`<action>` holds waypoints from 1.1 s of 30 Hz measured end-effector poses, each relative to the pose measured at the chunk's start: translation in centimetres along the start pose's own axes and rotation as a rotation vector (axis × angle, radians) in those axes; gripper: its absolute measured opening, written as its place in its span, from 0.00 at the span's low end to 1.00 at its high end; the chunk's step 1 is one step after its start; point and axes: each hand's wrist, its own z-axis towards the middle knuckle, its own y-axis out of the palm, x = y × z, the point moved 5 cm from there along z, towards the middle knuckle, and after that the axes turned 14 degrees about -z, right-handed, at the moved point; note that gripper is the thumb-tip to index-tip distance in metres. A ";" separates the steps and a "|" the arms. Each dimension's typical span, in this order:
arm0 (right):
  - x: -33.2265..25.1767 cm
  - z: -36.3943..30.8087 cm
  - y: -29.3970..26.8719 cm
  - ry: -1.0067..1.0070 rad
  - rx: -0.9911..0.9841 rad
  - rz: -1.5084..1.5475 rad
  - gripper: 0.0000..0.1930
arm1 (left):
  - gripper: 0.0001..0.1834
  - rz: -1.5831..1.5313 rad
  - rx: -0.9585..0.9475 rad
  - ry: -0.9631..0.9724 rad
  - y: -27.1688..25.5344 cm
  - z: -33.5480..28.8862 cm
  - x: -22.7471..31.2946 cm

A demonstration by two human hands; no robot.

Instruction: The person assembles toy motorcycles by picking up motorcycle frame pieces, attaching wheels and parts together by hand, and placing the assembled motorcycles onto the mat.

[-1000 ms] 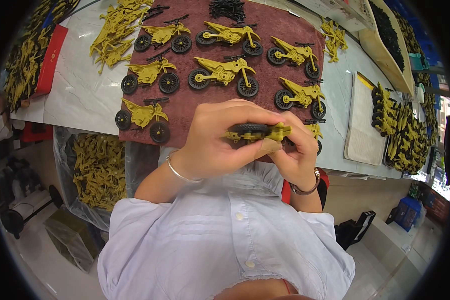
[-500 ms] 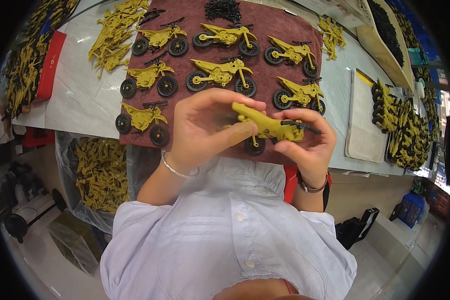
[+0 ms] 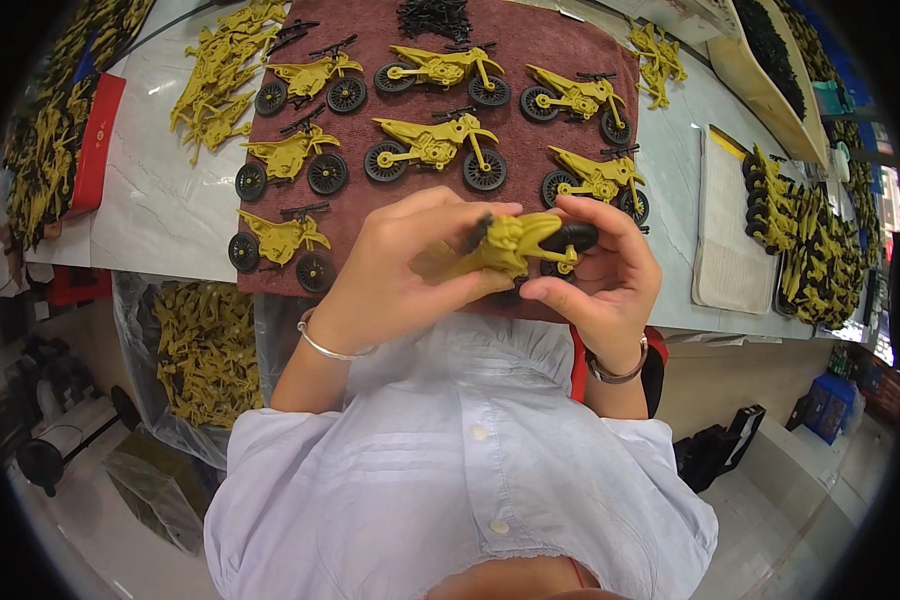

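Toy motorcycle (image 3: 511, 247): aloft; long axis roughly left-right, black wheel (image 3: 576, 237) rightward.
Left hand (image 3: 390, 260): fingers (image 3: 462, 290) grasping body's left end.
Right hand (image 3: 612, 285): fingers (image 3: 615, 225) curled about wheel end.
Maroon towel (image 3: 555, 38): beneath, carrying more yellow motorcycles (image 3: 432, 148).

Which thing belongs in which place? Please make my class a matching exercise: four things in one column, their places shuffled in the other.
Things
1. Held toy motorcycle
2. Pile of small black parts
3. Silver bangle
4. Heap of yellow parts

Places
A. Around the left wrist
B. Inside plastic sheeting
C. Between the left hand and the right hand
D. On the far part of the maroon cloth

Pairs: 1-C, 2-D, 3-A, 4-B
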 end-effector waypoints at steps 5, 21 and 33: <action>-0.2 -0.3 0.0 -0.051 -0.021 -0.035 0.24 | 0.20 -0.039 0.039 0.102 0.6 -0.2 0.1; -1.3 0.2 0.1 -0.116 -0.005 -0.073 0.15 | 0.21 0.002 0.101 0.202 1.4 -1.2 0.3; -0.6 0.4 0.2 0.006 -0.047 0.176 0.34 | 0.20 -0.219 0.088 0.081 1.0 -1.3 -0.7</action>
